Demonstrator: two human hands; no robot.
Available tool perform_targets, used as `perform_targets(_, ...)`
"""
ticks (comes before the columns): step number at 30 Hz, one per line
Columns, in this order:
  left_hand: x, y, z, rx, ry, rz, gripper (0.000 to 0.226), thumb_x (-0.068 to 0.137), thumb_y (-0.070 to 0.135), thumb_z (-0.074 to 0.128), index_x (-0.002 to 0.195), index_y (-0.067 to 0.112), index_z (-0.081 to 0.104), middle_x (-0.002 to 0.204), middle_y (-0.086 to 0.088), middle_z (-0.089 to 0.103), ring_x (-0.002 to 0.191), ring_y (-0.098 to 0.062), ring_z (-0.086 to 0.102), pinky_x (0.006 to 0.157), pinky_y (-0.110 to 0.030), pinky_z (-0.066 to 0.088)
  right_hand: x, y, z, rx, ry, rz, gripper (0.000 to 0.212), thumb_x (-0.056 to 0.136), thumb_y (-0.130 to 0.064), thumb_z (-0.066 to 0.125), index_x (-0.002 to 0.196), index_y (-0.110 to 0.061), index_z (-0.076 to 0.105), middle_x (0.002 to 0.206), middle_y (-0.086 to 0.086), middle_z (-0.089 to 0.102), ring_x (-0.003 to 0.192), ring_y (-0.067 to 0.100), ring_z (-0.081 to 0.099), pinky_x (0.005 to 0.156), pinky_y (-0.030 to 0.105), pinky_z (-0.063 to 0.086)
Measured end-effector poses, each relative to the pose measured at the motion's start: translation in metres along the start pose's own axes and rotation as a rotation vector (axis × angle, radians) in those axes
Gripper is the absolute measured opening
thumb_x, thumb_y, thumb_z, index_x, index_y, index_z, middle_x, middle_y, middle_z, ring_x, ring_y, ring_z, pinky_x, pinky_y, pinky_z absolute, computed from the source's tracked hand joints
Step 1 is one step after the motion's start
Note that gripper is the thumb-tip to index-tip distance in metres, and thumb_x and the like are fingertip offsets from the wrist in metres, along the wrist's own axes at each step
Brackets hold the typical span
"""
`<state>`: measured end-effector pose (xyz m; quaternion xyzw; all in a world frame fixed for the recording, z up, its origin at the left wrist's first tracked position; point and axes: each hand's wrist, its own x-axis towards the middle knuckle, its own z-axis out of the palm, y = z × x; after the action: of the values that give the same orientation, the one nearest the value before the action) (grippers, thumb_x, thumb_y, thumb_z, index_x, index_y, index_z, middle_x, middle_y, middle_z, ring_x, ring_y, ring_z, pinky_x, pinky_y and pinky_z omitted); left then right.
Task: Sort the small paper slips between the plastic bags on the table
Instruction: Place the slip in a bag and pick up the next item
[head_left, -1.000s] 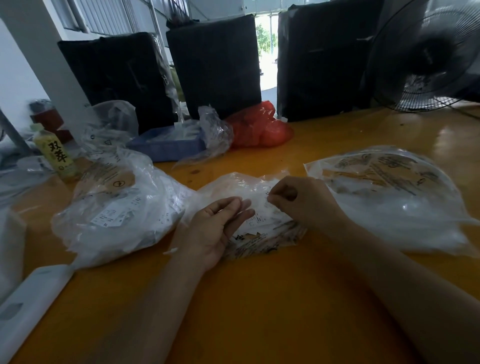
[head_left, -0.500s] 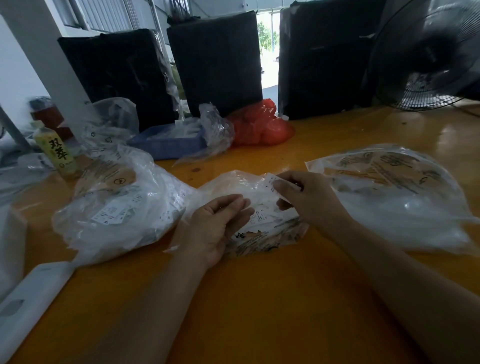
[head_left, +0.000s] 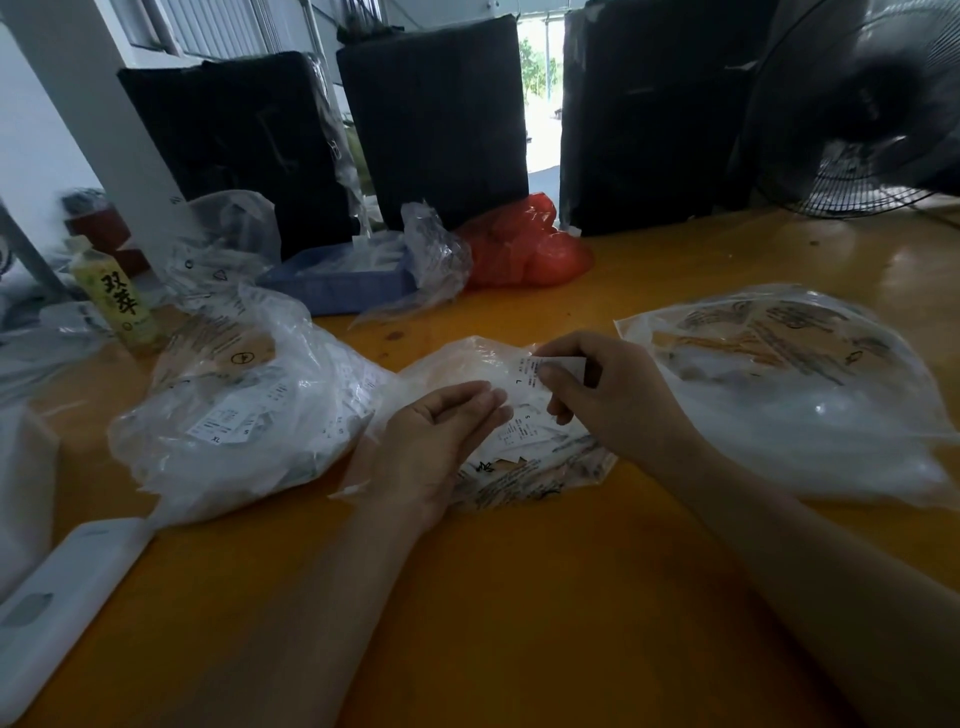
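Three clear plastic bags lie on the orange table (head_left: 519, 597). The left bag (head_left: 249, 415) is full of white paper slips, with XL and S labels showing. The middle bag (head_left: 519, 467) holds more slips and sits under both hands. The right bag (head_left: 789, 384) is large and puffed. My right hand (head_left: 613, 400) pinches a small white slip (head_left: 530, 371) marked L, lifted just above the middle bag. My left hand (head_left: 436, 441) rests on the middle bag's left side with its fingers nearly straight.
A white flat device (head_left: 67, 597) lies at the front left. A yellow-green bottle (head_left: 117, 296), a blue tray (head_left: 337, 278), crumpled clear plastic (head_left: 431, 260) and a red bag (head_left: 524, 249) stand further back. Black wrapped bundles (head_left: 431, 119) and a fan (head_left: 872, 109) line the far edge.
My right hand has picked a slip out of the middle bag's pile and raised it slightly. The left hand has stayed in place on the bag.
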<state>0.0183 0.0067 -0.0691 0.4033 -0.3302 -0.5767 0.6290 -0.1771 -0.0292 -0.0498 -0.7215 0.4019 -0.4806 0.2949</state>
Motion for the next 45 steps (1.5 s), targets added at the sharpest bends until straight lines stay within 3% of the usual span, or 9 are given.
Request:
perform_targets(14,-0.001,-0.001,0.002,0.132,-0.001,0.032,0.033,0.083,0.015,0.079,0.113,0.004,0.074,0.106,-0.013,0.081,0.101,-0.025,0.079,0.077,-0.023,0.063,-0.001,0.006,0.003,-0.154,-0.057,-0.004,0.005,0.097,-0.022,0.069,0.1,-0.025,0.07,0.077,-0.01,0.07,0.063,0.004,0.069,0.058,0.02,0.058)
perform_targets(20,-0.005,-0.002,0.002,0.461,0.039,0.129,0.011,0.092,0.02,0.079,0.102,0.023,0.081,0.093,-0.002,0.083,0.082,-0.016,0.08,0.065,-0.022,0.062,-0.002,0.006,0.005,-0.248,-0.179,-0.012,0.021,0.099,-0.028,0.066,0.118,-0.032,0.071,0.077,-0.027,0.06,0.064,-0.002,0.068,0.058,0.009,0.051)
perform_targets(24,-0.007,-0.001,0.005,0.444,0.067,0.125,0.009,0.091,0.022,0.081,0.097,0.028,0.083,0.088,-0.001,0.082,0.072,-0.014,0.078,0.061,-0.021,0.06,0.0,0.006,0.008,-0.074,-0.127,0.062,0.043,0.099,-0.026,0.066,0.139,-0.032,0.053,0.098,-0.013,0.066,0.07,0.006,0.072,0.063,0.023,0.06)
perform_targets(27,-0.005,0.0,0.005,0.352,0.117,0.093,0.008,0.089,0.019,0.082,0.091,0.027,0.084,0.086,0.0,0.082,0.073,-0.008,0.076,0.061,-0.02,0.06,0.004,0.009,0.005,0.016,-0.008,0.144,0.016,0.096,-0.024,0.07,0.11,-0.025,0.063,0.086,-0.004,0.073,0.066,0.008,0.072,0.059,0.018,0.054)
perform_targets(30,-0.004,0.0,0.004,0.324,0.12,0.056,0.007,0.083,0.023,0.086,0.088,0.028,0.086,0.077,0.006,0.079,0.068,-0.007,0.073,0.062,-0.021,0.061,0.001,0.011,0.007,0.08,-0.038,0.155,0.005,0.094,-0.021,0.073,0.096,-0.024,0.069,0.079,-0.006,0.075,0.067,0.01,0.072,0.062,0.02,0.057)
perform_targets(35,-0.005,0.001,0.007,0.257,0.089,0.017,0.018,0.07,0.032,0.086,0.088,0.029,0.087,0.098,0.002,0.083,0.086,-0.01,0.079,0.063,-0.02,0.06,-0.003,0.006,0.017,0.112,-0.122,0.11,0.016,0.097,-0.036,0.066,0.103,-0.023,0.074,0.081,-0.004,0.076,0.073,0.012,0.074,0.075,0.034,0.062)
perform_targets(38,-0.005,0.002,0.006,0.235,0.079,0.006,0.018,0.07,0.034,0.085,0.088,0.03,0.087,0.099,0.001,0.083,0.085,-0.01,0.079,0.062,-0.019,0.059,-0.004,0.006,0.017,0.184,-0.169,0.102,0.02,0.093,-0.044,0.069,0.105,-0.028,0.073,0.084,-0.005,0.076,0.076,0.013,0.074,0.074,0.03,0.062)
perform_targets(41,-0.005,0.002,0.006,0.246,0.078,-0.002,0.025,0.069,0.035,0.086,0.092,0.025,0.086,0.1,0.0,0.082,0.084,-0.01,0.078,0.063,-0.02,0.058,-0.003,0.009,0.016,0.127,-0.085,0.053,0.012,0.092,-0.028,0.074,0.103,-0.029,0.071,0.084,-0.009,0.075,0.075,0.009,0.074,0.073,0.025,0.06)
perform_targets(45,-0.006,-0.001,0.005,0.47,0.024,0.103,0.018,0.087,0.025,0.084,0.104,0.025,0.08,0.095,0.0,0.083,0.081,-0.006,0.076,0.063,-0.017,0.056,-0.001,0.012,0.013,0.12,0.0,0.048,0.011,0.093,-0.022,0.074,0.104,-0.023,0.072,0.084,-0.009,0.075,0.075,0.01,0.074,0.075,0.027,0.062)
